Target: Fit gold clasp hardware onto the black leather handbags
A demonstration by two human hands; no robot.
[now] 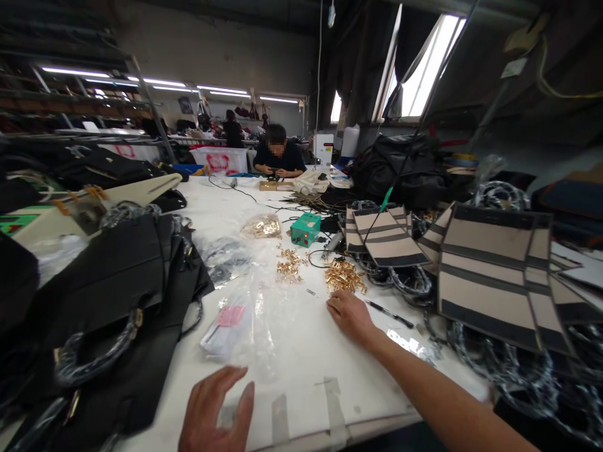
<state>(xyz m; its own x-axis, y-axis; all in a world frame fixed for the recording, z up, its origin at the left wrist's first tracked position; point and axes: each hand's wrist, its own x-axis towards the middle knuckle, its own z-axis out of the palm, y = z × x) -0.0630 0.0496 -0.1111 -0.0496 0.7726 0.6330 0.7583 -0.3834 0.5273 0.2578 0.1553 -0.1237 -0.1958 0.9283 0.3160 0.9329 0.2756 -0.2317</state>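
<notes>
My left hand hovers at the table's front edge, thumb and fingers apart, with nothing between them. Farther forward and to the right, my right hand reaches to the near side of a pile of gold metal pieces; its fingers are bent down, and what lies under the fingertips is hidden. A black pen lies just right of that hand. Left of the pile are smaller scattered gold pieces. Beyond them stands a green box with knobs and a cable.
Black bags with wrapped handles crowd the left side. Beige and black striped bags stack up at the right. Clear plastic and a packet with a pink label lie mid-table. A person sits at the far end, hands on something small.
</notes>
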